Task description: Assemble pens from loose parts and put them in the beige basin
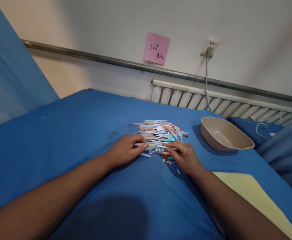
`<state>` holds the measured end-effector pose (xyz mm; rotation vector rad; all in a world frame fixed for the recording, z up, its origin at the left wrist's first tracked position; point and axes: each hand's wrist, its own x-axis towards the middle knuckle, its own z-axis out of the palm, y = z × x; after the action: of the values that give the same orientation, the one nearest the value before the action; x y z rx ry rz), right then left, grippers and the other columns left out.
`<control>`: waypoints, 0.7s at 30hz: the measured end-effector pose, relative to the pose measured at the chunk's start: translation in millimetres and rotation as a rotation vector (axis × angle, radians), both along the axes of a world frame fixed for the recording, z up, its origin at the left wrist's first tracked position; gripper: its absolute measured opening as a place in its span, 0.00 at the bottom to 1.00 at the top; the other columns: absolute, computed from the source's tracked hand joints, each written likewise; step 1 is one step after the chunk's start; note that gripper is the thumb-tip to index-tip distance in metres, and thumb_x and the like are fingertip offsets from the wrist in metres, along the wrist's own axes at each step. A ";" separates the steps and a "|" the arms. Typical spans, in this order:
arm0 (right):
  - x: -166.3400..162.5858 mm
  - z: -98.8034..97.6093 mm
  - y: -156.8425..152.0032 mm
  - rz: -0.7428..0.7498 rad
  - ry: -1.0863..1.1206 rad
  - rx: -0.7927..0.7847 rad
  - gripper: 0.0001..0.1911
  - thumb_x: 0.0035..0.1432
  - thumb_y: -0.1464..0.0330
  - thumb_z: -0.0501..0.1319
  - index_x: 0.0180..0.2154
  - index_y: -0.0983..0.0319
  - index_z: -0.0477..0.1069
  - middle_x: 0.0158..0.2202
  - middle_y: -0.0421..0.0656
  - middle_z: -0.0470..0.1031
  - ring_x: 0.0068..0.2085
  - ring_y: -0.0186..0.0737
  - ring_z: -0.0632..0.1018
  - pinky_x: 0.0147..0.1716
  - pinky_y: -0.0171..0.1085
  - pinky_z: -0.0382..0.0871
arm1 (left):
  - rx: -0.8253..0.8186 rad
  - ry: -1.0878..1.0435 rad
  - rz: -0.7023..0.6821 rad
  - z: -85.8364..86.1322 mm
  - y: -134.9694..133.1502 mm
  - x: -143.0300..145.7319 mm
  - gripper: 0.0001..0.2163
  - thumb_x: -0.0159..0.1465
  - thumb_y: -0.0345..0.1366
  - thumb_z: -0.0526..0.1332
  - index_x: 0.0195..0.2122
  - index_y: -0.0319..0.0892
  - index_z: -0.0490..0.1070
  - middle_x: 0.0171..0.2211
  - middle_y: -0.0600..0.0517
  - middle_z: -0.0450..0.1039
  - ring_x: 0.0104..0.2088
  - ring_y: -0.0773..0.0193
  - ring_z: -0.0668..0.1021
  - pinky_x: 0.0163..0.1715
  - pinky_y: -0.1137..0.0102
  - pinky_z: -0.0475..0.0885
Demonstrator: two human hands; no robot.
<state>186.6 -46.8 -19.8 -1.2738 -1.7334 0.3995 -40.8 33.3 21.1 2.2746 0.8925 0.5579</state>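
Note:
My left hand (124,150) is closed, thumb and fingers pinching a beige pen barrel (151,145) that points right. Between the fingertips of my right hand (184,156) is a thin white pen refill (161,146), its left end in line with the barrel's tip. Whether the two are joined I cannot tell. Just behind both hands lies a pile of pens and pen parts (156,128) in white, beige, blue and orange. Beneath the held pieces are small white bits (154,151), a pale blue pen part (145,155) and an orange-beige pen part (164,153).
A blue cloth (86,123) covers the table. To the right stand a beige basin (221,131) and a yellow sheet (246,190). Behind are a radiator (181,96), a metal rail (98,59), a pink note (157,48) and a plugged-in cable (207,80). Blue curtain (13,63) hangs left.

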 end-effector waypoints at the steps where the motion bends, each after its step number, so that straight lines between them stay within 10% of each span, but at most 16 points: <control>1: 0.4 0.9 -0.1 -0.001 -0.012 0.007 0.10 0.57 0.66 0.57 0.38 0.56 0.76 0.32 0.42 0.76 0.35 0.40 0.76 0.35 0.37 0.67 | -0.015 -0.004 -0.009 -0.8 -0.5 0.4 0.12 0.61 0.43 0.55 0.30 0.40 0.72 0.26 0.54 0.69 0.27 0.66 0.69 0.28 0.73 0.59; 21: -32.5 10.0 -15.4 0.429 0.761 -0.361 0.32 0.54 0.44 0.50 0.54 0.54 0.62 0.55 0.47 0.64 0.57 0.49 0.64 0.53 0.50 0.58 | -0.670 -0.085 -0.243 -14.9 -23.7 18.2 0.14 0.62 0.45 0.55 0.30 0.38 0.70 0.26 0.51 0.75 0.21 0.71 0.72 0.22 0.76 0.64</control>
<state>154.1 -62.2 -9.8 -0.7964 -1.2746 1.3083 -22.5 9.7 6.3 1.6969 0.6237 0.1983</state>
